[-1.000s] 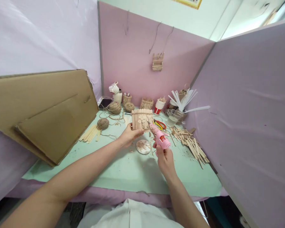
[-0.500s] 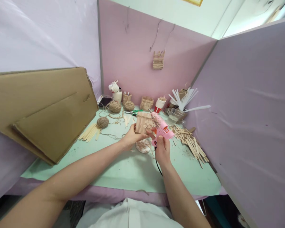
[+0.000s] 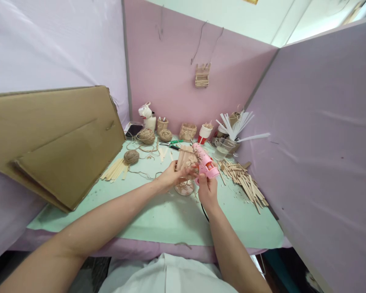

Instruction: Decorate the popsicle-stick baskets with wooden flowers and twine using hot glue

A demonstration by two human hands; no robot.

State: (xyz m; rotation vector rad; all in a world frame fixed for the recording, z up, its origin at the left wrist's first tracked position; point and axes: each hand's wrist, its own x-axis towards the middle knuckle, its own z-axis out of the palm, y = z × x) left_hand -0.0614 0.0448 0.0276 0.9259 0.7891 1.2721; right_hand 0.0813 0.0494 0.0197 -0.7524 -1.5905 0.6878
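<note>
My left hand (image 3: 170,177) is closed around the lower left side of a small wooden-stick holder (image 3: 185,158) with twine near its top and pale shavings on its face. In my right hand (image 3: 208,191) is a pink glue gun (image 3: 205,160), gripped by its handle, its nozzle pointing up and away beside the holder's upper right edge. Whether the nozzle touches the holder I cannot tell. Below the holder, a round white dish (image 3: 184,187) with wood shavings sits on the green table cover (image 3: 158,219).
Wooden sticks (image 3: 244,181) lie in a pile at right, pale strips (image 3: 115,169) and a twine ball (image 3: 131,156) at left. Green-handled pliers (image 3: 173,143), a paper cup (image 3: 205,133) and glue sticks (image 3: 234,126) stand or lie toward the back. Cardboard (image 3: 70,154) leans at left.
The holder has turned and shifted slightly right in my left hand. My right hand has tilted the glue gun and drawn it slightly left, closer to the holder.
</note>
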